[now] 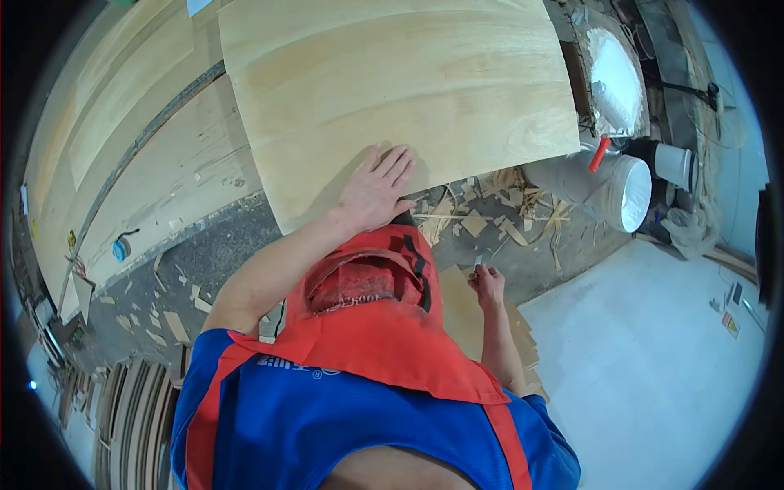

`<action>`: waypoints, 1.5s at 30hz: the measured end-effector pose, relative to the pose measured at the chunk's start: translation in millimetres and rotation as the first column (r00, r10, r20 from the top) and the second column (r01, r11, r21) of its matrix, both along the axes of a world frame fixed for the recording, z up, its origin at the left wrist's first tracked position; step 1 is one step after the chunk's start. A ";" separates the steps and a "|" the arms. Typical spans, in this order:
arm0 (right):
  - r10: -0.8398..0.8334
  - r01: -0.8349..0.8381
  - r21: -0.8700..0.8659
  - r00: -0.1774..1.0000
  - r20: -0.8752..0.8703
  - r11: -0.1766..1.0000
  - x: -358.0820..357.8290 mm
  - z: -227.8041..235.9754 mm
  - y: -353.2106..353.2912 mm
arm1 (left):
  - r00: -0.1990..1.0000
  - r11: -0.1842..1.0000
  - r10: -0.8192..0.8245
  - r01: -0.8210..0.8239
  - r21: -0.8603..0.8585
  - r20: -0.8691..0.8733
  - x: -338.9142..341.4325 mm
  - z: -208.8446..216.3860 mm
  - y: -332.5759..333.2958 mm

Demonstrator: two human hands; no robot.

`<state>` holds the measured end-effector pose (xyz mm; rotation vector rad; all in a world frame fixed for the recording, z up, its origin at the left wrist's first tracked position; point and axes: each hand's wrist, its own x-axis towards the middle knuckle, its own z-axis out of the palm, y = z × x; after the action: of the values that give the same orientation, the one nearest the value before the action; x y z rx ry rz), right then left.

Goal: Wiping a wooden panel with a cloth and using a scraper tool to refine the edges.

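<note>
A large pale plywood sheet (pixel 408 90) lies in front of me, its near edge reaching my apron. My left hand (pixel 377 188) rests flat on the near part of that sheet, fingers stretched out and holding nothing. Lower and to the right, apart from the sheet, my right hand (pixel 488 286) is closed on a small blade-like tool (pixel 478 260). Its thin, pale tip sticks up past the fingers; the handle is hidden in my grip. Beneath that hand, thin wood sheets (pixel 459 306) lie beside my apron.
Wood scraps (pixel 474 222) litter the floor. At the right stand a white bucket (pixel 588 186), a tray of white paste (pixel 614 82) and a red-handled tool (pixel 600 153). A white panel (pixel 645 351) lies lower right. A blue tape measure (pixel 120 249) sits on the left board (pixel 180 175).
</note>
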<state>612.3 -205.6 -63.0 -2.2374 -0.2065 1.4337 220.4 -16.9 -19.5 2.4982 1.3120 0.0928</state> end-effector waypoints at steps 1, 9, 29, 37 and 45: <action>-0.026 0.027 0.016 1.000 -0.007 1.000 -14.3 3.3 -4.3 | 1.000 1.000 -0.021 0.021 0.011 0.013 -6.4 -1.1 3.1; -0.138 0.138 -0.014 0.988 -0.061 0.990 -62.1 23.7 -42.8 | 0.996 0.993 -0.091 0.089 0.080 0.021 17.7 4.3 38.8; 0.133 -0.124 0.072 0.982 -0.134 0.990 83.2 -15.9 59.5 | 0.987 0.988 0.151 -0.152 -0.014 -0.048 43.0 19.2 17.9; 0.157 -0.150 0.067 0.981 -0.117 0.986 69.5 -3.6 56.5 | 0.989 0.989 0.148 -0.148 0.025 -0.007 56.9 18.1 31.4; 0.096 -0.099 -0.028 0.990 -0.107 0.995 58.7 5.5 28.8 | 0.991 0.991 0.133 -0.134 0.028 0.029 34.5 12.0 22.7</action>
<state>670.9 -176.8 -57.4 -2.1980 -0.2622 1.6129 254.9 5.9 -7.4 2.4228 1.4757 0.1774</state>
